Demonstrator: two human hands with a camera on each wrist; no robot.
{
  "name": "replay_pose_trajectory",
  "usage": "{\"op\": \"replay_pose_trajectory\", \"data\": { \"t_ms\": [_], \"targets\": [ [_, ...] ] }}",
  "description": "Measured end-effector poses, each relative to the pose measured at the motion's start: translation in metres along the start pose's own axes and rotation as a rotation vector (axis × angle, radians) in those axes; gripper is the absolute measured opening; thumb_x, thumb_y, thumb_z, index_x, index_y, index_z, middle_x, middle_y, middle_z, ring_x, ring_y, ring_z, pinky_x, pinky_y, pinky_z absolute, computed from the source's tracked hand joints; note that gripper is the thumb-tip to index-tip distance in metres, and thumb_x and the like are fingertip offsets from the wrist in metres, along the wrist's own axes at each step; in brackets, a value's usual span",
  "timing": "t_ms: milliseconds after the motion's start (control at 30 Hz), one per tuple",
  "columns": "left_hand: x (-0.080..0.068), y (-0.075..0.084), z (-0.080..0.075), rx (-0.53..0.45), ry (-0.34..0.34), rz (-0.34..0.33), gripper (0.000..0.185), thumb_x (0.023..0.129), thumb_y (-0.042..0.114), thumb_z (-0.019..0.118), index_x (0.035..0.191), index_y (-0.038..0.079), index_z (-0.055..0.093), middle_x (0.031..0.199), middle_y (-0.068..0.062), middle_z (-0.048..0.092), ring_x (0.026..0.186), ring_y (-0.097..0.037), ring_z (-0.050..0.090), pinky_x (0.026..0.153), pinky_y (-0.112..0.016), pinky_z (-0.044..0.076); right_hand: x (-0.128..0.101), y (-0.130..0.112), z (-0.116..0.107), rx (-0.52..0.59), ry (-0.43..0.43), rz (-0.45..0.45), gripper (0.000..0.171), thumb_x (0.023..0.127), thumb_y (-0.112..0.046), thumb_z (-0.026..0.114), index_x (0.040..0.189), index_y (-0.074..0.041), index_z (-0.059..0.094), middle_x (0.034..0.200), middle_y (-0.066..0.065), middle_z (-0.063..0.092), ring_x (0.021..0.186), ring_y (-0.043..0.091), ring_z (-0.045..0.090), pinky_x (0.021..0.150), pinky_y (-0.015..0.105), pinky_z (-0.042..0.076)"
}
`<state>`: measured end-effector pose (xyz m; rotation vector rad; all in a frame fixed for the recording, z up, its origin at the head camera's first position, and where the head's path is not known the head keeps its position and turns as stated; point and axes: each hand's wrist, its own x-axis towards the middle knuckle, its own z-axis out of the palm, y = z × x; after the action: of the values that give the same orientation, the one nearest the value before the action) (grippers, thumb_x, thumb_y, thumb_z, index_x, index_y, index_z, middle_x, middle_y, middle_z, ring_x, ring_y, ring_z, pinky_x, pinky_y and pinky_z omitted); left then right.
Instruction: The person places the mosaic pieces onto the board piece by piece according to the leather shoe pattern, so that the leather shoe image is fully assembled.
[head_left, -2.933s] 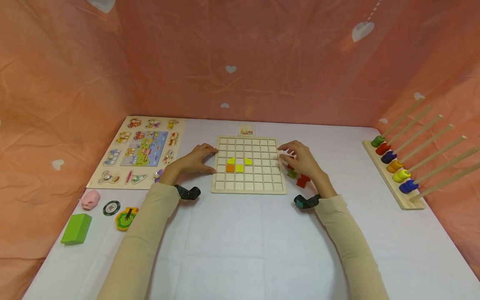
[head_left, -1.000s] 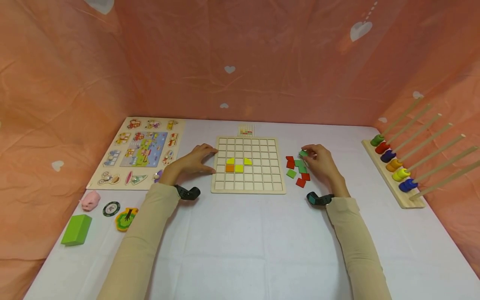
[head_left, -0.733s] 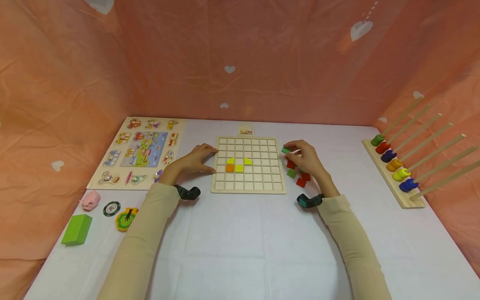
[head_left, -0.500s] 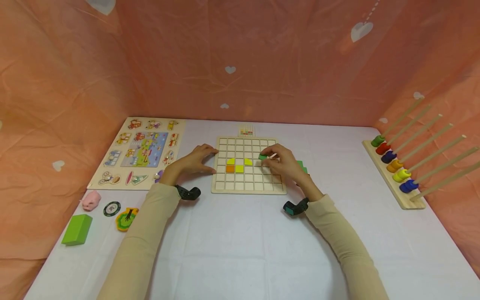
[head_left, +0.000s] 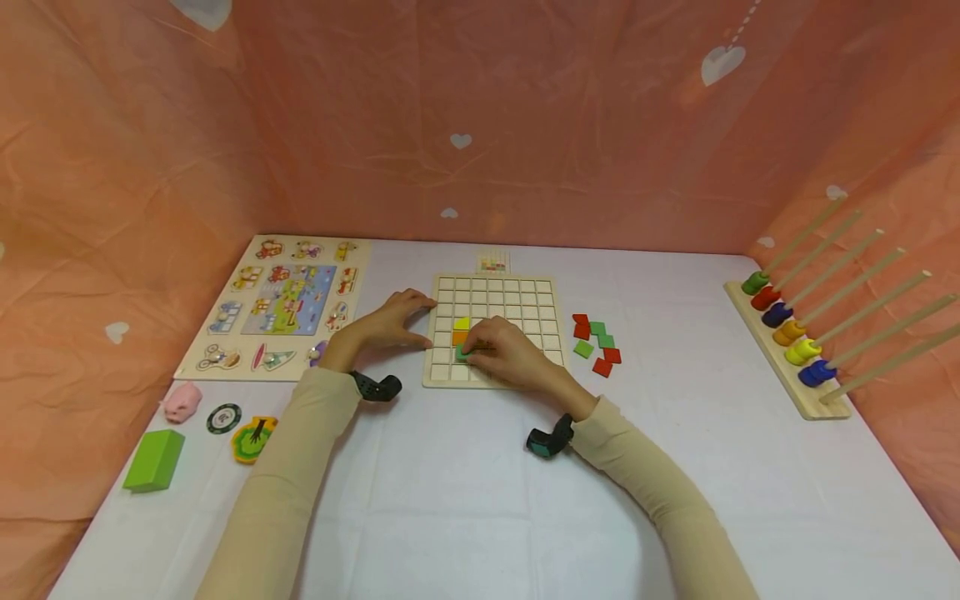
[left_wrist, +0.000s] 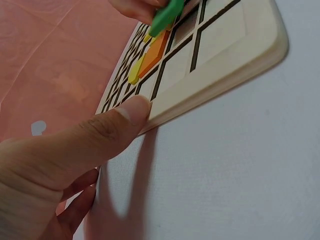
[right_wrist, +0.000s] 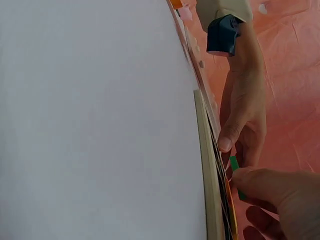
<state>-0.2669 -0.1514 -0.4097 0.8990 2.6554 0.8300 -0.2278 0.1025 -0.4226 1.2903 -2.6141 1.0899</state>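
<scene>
My right hand (head_left: 510, 354) pinches a green square tile (head_left: 461, 353) between thumb and fingertips, over the lower left part of a wooden grid board (head_left: 495, 287). In the left wrist view the green tile (left_wrist: 167, 17) is tilted above the cells. Just beyond it lie an orange square tile (head_left: 459, 337) and a yellow tile (head_left: 462, 323) in the grid; the other yellow tiles are hidden behind the right hand in the head view. My left hand (head_left: 390, 321) rests at the board's left edge, its thumb (left_wrist: 120, 120) and fingertips touching the rim.
Several loose red and green tiles (head_left: 606, 341) lie right of the board. A small pattern card (head_left: 493, 262) is behind it. A picture puzzle board (head_left: 352, 250), pink pig (head_left: 182, 402), poker chip (head_left: 223, 417) and green block (head_left: 153, 460) are left; a peg stand (head_left: 787, 358) is far right.
My right hand picked up a green tile from the loose pile and carried it left, across the board to its lower left cells. The left hand has stayed at the board's edge.
</scene>
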Motion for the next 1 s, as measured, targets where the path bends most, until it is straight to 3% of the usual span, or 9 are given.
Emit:
{"op": "replay_pose_trajectory", "data": {
  "t_ms": [233,800,1000],
  "targets": [
    [-0.0001,0.0012,-0.0008,-0.004,0.001,-0.001,0.07,0.077,0.021,0.076,0.135,-0.003,0.043,0.134,-0.024,0.038,0.125,-0.038,0.031,0.108,-0.051,0.023,0.0031,-0.0022,0.004,-0.068,0.002,-0.049,0.005,0.081,-0.011,0.072,0.086,-0.009,0.073,0.092,-0.001,0.068,0.092,0.014,0.053,0.084,0.029,0.042],
    [0.0005,-0.0007,0.0007,-0.004,0.012,0.002,0.071,0.077,0.021,0.076,0.135,-0.004,0.042,0.135,-0.025,0.037,0.125,-0.04,0.03,0.108,-0.051,0.021,0.0022,-0.0033,0.0069,-0.136,0.047,-0.018,0.004,0.082,-0.011,0.072,0.084,-0.01,0.075,0.09,-0.001,0.067,0.089,0.015,0.052,0.081,0.028,0.044],
    [0.0005,-0.0009,0.001,0.003,0.011,0.006,0.071,0.077,0.021,0.076,0.135,-0.004,0.042,0.134,-0.024,0.038,0.125,-0.039,0.031,0.108,-0.051,0.022,0.0006,-0.0063,0.0007,-0.118,0.007,0.042,0.015,0.085,-0.019,0.069,0.096,-0.01,0.07,0.098,-0.002,0.063,0.093,0.014,0.051,0.083,0.028,0.043]
  ]
}}
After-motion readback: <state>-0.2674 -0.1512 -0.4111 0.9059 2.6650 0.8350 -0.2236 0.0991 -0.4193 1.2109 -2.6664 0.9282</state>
